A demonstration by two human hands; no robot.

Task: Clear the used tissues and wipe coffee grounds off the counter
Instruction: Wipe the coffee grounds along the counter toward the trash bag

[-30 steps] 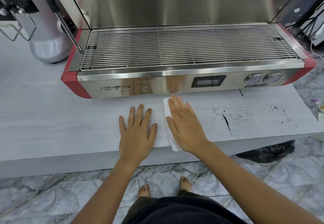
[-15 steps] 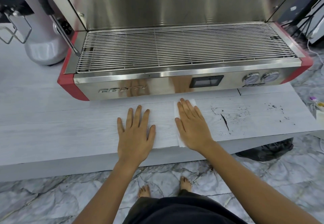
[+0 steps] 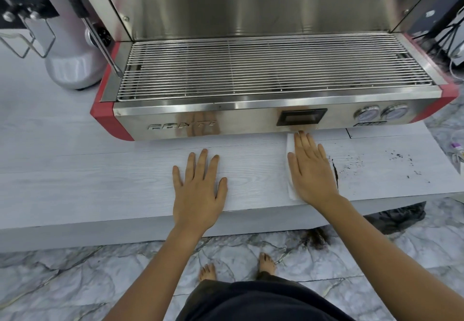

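Clearly the wiping is under way but far from finished. The right hand (image 3: 311, 170) lies flat, fingers straight, pressing a white tissue (image 3: 291, 167) onto the pale table (image 3: 100, 182) just in front of the espresso machine (image 3: 251, 117), its fingertips nearly at the machine's steel front. Only the tissue's left edge shows, at nine o'clock of the palm; the rest is hidden beneath the hand. The left hand (image 3: 198, 187) rests flat and relaxed on the bare table, well apart at nine o'clock from the right, holding nothing and seemingly bracing the person.

The coffee grounds (image 3: 351, 165) remain: a dark ridge lies just beside the right hand's outer edge at three o'clock, and loose specks scatter farther that way toward the table's right end (image 3: 406, 160). The stretch between the two hands looks clean. So the judgement is that roughly the left part of the strip is done, while the whole spill to the right is left.

No other used tissues show on the table; whether any have been cleared cannot be told. Something dark lies on the marble floor (image 3: 75, 283) below the table edge at five o'clock of the right hand, too blurred to name.
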